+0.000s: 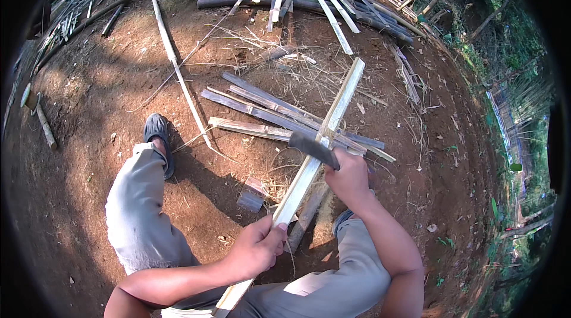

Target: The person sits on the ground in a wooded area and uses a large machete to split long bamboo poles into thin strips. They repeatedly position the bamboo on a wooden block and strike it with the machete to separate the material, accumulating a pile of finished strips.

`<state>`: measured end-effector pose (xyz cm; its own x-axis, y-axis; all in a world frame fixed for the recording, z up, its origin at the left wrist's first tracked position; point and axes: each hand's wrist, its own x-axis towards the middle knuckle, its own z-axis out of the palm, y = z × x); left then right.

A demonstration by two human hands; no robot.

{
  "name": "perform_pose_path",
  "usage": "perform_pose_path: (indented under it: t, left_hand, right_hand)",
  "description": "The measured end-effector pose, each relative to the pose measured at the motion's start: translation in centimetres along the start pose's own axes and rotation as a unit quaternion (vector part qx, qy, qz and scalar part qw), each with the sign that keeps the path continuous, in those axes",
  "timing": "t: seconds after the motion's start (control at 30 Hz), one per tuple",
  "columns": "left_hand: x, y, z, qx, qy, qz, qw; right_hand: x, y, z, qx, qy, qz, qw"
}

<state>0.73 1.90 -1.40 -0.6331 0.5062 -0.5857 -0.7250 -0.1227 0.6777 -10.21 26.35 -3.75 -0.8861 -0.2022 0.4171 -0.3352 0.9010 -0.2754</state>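
My left hand (259, 248) is closed around the lower part of a long split bamboo strip (298, 190), its pale inner side facing up. The strip slants from my lap up and away to the right. In my right hand (348, 180) is a knife (314, 149) with a broad, dark blade; its handle is hidden in my fist. The blade lies across the strip near its middle, and a whitish patch shows beside it. Beneath the strip, a thick piece of bamboo or wood (309, 214) lies between my legs.
Several split bamboo pieces (253, 128) lie on the brown soil just beyond. A long thin pole (169, 50) rests to the left. Farther off is a large pile of bamboo (238, 0). A short stick (46, 125) lies far left. Shavings (276, 186) gather near the strip.
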Motion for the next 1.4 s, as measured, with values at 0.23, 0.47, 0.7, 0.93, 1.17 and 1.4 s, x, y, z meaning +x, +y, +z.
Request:
perform_pose_path:
  t: [0.23, 0.47, 0.7, 0.93, 1.17, 1.4]
  left_hand:
    - [-0.4, 0.1, 0.1, -0.01, 0.0, 0.005, 1.0]
    - [-1.4, 1.2, -0.2, -0.005, -0.017, -0.02, 1.0]
    - [-1.5, 0.6, -0.9, 0.007, -0.022, -0.009, 1.0]
    - [-2.1, -0.8, -0.4, 0.043, -0.077, -0.08, 0.993]
    - [-1.1, 1.6, -0.8, -0.022, -0.065, -0.047, 0.997]
    - [-1.6, 1.2, 0.0, 0.069, -0.011, -0.002, 0.998]
  right_hand:
    - [1.6, 1.6, 0.1, -0.032, -0.019, 0.04, 0.999]
    - [1.6, 3.0, -0.3, -0.034, -0.038, 0.09, 0.995]
    - [0.5, 1.5, -0.4, 0.006, 0.008, -0.019, 1.0]
    - [1.4, 12.1, -3.4, -0.105, 0.089, 0.253, 0.957]
    - [-0.4, 3.8, -1.9, 0.038, -0.044, 0.084, 0.995]
    - [0.8, 0.8, -2.3, 0.053, -0.051, 0.054, 0.996]
